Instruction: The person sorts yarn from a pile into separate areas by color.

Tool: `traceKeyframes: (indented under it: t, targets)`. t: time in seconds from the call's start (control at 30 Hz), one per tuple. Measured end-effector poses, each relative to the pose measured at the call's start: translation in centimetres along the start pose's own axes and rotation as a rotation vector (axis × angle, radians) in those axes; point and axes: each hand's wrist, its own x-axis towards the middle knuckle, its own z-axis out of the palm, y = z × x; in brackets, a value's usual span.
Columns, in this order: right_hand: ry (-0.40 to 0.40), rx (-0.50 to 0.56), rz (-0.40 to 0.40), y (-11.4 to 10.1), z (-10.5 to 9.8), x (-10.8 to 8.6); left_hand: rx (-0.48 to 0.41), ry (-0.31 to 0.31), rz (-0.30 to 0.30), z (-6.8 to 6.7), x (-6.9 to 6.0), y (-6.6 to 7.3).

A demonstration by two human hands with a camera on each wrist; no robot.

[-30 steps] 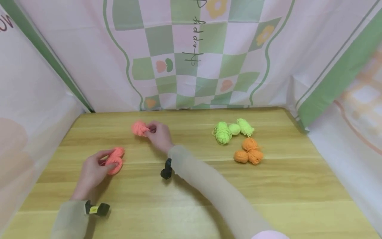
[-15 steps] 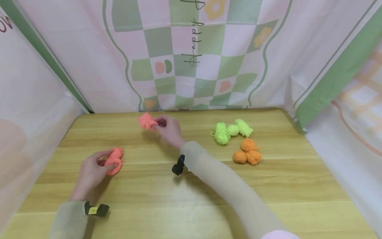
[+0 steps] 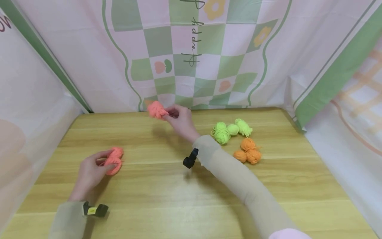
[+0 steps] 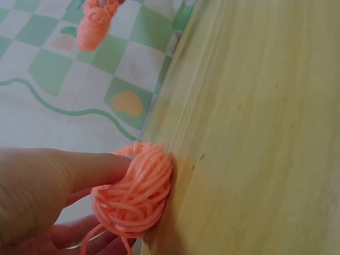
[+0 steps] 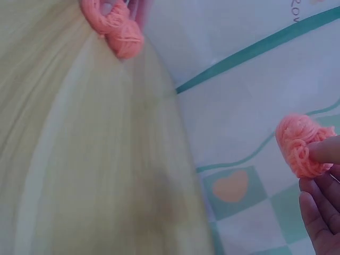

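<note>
Near the left of the table, my left hand (image 3: 92, 171) holds coral yarn (image 3: 115, 161) between thumb and fingers; it looks like two small bundles side by side, resting on the wood. Loose strands hang from that yarn (image 4: 135, 196) in the left wrist view. My right hand (image 3: 182, 122) pinches another coral yarn ball (image 3: 156, 110) by its near end, raised above the back of the table with a shadow beneath. In the right wrist view this ball (image 5: 298, 143) sits between thumb and fingertips, in front of the curtain.
Several lime green yarn balls (image 3: 221, 133) lie in a row at the back right. Several orange yarn balls (image 3: 253, 156) cluster just in front of them, close to my right forearm. A patterned curtain (image 3: 209, 66) walls the back edge of the wooden table (image 3: 167, 199).
My right hand has lifted its coral yarn ball off the table and carried it up and to the right. My left hand has stayed on its yarn.
</note>
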Motion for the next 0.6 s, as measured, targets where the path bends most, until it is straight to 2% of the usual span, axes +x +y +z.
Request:
traceKeyframes:
  t: [0.2, 0.6]
  targets:
    - [0.034, 0.014, 0.033, -1.0, -2.4, 0.3, 0.015, 0.017, 0.014, -0.1, 0.1, 0.0]
    - [0.065, 0.035, 0.034, -1.4, -6.1, -0.4, 0.029, -0.026, -0.056, -0.2, -0.1, 0.1]
